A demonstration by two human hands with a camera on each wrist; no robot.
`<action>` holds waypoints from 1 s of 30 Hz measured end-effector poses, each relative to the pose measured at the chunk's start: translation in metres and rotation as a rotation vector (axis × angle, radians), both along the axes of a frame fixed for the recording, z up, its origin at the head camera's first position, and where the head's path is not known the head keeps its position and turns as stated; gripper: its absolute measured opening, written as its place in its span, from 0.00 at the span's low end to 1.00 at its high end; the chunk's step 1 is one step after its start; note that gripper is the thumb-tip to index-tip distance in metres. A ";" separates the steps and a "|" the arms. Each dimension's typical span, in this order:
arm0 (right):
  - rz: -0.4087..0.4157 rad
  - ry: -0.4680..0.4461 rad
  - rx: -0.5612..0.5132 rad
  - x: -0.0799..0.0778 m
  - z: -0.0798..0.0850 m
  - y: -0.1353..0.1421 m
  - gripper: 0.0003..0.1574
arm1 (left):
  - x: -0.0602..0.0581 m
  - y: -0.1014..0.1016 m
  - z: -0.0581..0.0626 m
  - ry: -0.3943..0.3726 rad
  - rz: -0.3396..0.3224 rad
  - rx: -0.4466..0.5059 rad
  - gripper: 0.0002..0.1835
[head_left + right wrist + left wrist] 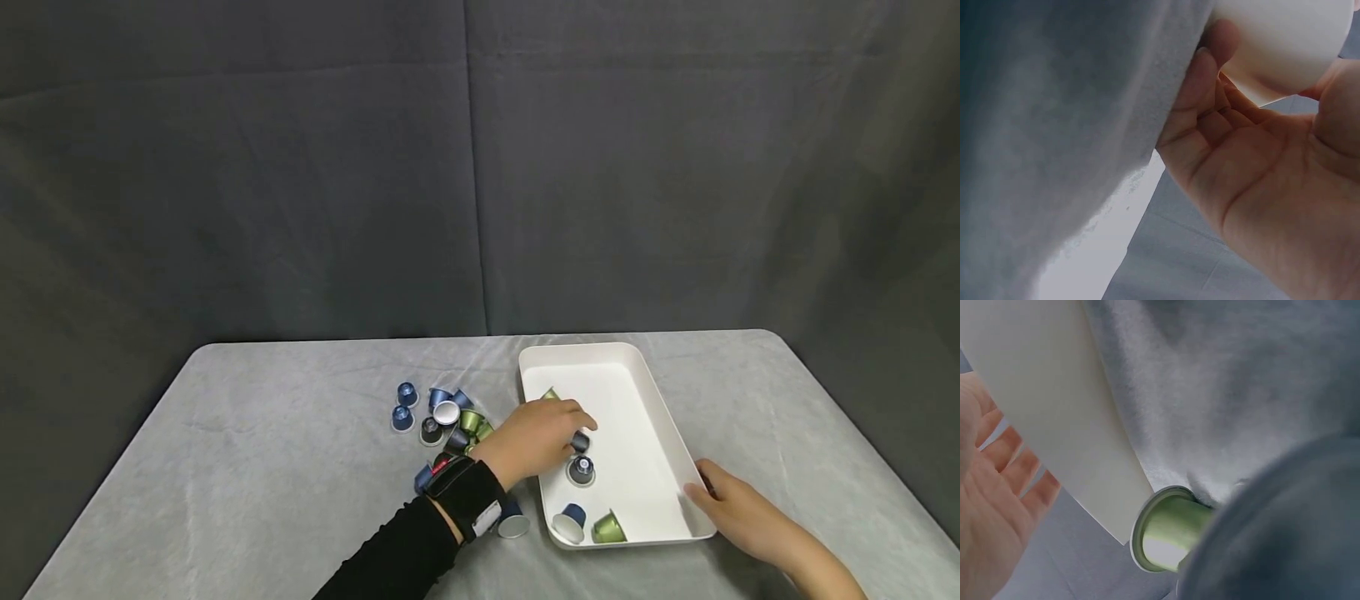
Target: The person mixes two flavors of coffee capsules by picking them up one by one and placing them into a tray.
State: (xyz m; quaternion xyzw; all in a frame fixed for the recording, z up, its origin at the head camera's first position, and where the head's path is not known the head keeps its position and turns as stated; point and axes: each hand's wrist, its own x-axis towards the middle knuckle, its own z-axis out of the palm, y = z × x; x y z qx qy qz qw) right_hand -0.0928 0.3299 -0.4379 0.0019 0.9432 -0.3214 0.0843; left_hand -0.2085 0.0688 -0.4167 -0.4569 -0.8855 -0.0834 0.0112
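My left hand (536, 437) reaches over the left side of a white tray (652, 425). Its fingers look loosely extended, with no capsule showing between them in the left wrist view. Just below the fingertips is a dark coffee capsule (580, 442), partly covered by the hand. Another dark capsule (581, 471) stands nearer in the tray. At the near end lie a blue capsule (573, 515) and a green capsule (609, 528). On the right, my right hand (738, 512) grips the tray's near right rim, thumb on the rim and fingers curled around the outside wall.
Left of the tray, several blue, green and dark capsules (446, 412) form a loose pile on the grey cloth-covered table (262, 467). My left forearm crosses its near side. One blue capsule (513, 523) lies near the tray's left wall. A dark curtain (337, 183) hangs behind.
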 end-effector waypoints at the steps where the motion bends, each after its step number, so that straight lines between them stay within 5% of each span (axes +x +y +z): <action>1: 0.001 0.000 -0.002 0.000 0.000 0.000 0.17 | 0.001 -0.001 0.000 0.009 -0.006 0.004 0.20; 23: -0.007 -0.011 -0.011 -0.001 0.001 0.000 0.17 | -0.006 -0.025 -0.001 0.085 -0.015 0.122 0.15; 30: -0.009 -0.011 -0.012 0.000 0.002 -0.002 0.17 | -0.015 -0.042 0.008 -0.013 0.059 0.192 0.14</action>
